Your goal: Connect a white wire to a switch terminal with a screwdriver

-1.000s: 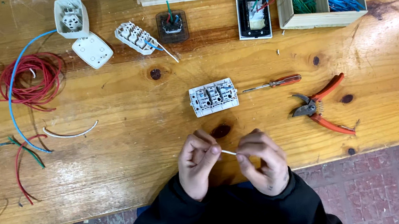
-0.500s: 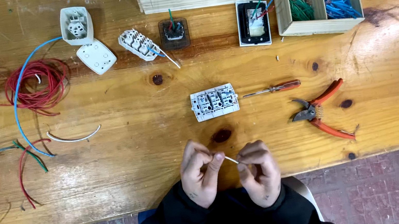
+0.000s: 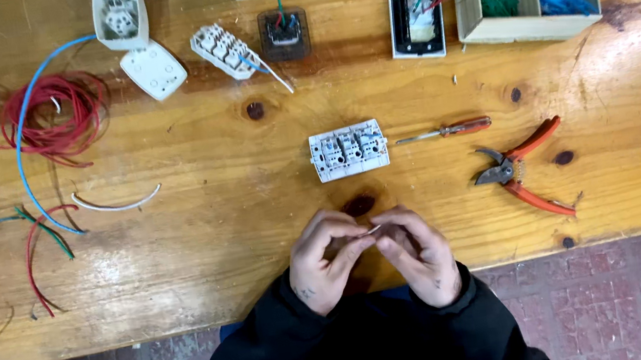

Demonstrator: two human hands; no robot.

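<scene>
Both hands meet at the near edge of the wooden workbench [image 3: 204, 246]: left hand [image 3: 322, 262] and right hand [image 3: 423, 253] each pinch one end of a short white wire piece [image 3: 375, 229] between fingertips, other fingers curled in. White triple switch module [image 3: 348, 150] lies just beyond them, a red-handled screwdriver [image 3: 447, 130] right of it, orange-handled pliers [image 3: 521, 168] further right.

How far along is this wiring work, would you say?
Early, it seems. A few fittings at the back, like the black socket, already carry coloured wires. In hand: the left hand and right hand pinch a short pale wire. The white switch block in front shows no wires; screwdriver and pliers lie untouched.
</scene>
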